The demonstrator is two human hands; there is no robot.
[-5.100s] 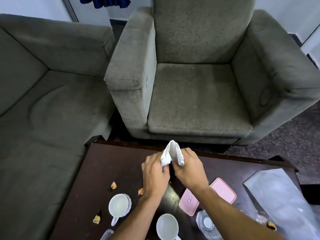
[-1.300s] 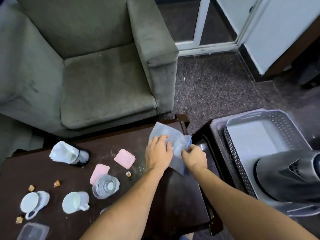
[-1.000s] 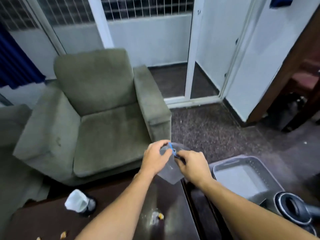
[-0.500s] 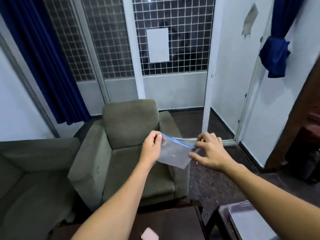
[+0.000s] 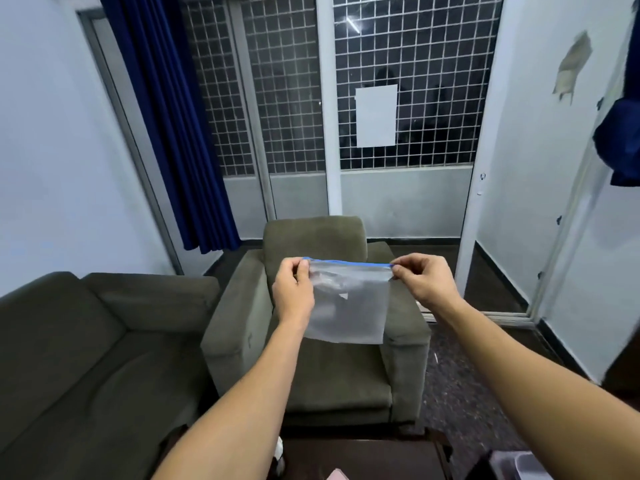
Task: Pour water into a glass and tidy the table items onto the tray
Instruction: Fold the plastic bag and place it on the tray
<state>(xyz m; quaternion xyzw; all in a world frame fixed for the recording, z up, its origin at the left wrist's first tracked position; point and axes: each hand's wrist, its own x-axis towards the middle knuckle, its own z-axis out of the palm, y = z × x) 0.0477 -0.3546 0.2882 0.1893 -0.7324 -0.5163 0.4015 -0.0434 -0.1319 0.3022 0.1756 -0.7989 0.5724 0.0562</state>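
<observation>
I hold a clear zip bag (image 5: 349, 306) with a blue seal strip up in front of me, stretched flat between both hands. My left hand (image 5: 292, 291) pinches its top left corner and my right hand (image 5: 420, 280) pinches its top right corner. The bag hangs straight down and looks empty. Only the far edge of the dark wooden table (image 5: 363, 455) shows at the bottom, with a corner of a pink lid (image 5: 337, 475) and a bit of the white tissue (image 5: 278, 455). A corner of the grey tray (image 5: 519, 465) peeks in at the bottom right. Cups and glass are out of view.
A green armchair (image 5: 332, 368) stands right behind the table, with a green sofa (image 5: 79, 358) to its left. Behind them are a grilled glass door (image 5: 398, 98) and a blue curtain (image 5: 173, 133). Speckled floor (image 5: 457, 393) lies to the right.
The view has tilted up from the table to the room. I lifted the zip bag off the table, and my right hand slid along the seal to its right corner, pulling it taut.
</observation>
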